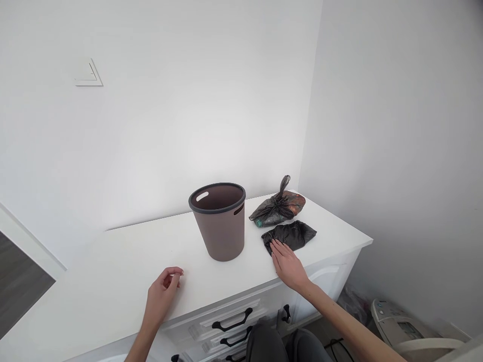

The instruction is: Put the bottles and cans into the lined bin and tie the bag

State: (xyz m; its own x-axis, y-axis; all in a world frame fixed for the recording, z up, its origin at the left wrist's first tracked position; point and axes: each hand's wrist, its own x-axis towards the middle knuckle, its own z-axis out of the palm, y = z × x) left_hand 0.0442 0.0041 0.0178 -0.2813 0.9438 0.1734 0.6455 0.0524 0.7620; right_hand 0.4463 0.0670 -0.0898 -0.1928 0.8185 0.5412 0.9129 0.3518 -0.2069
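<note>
A brown waste bin (222, 234) with a dark rim and cut-out handles stands upright on the white cabinet top (124, 261). My right hand (289, 265) lies with its fingers stretched out over the near left end of a crumpled black plastic bag (292, 235). Behind that bag is a tied dark see-through bag (277, 208), its knot pointing up and some green and reddish contents showing through. To the left of the bin, my left hand (164, 291) rests near the front edge, fingers curled and thumb against the index finger, holding nothing that I can see.
White walls (226, 100) meet in a corner behind the cabinet. Drawers with black handles (232, 322) face me, just above my knees (267, 344). On the floor at the lower right stands a light-coloured appliance (400, 324) beside some clear plastic (352, 304).
</note>
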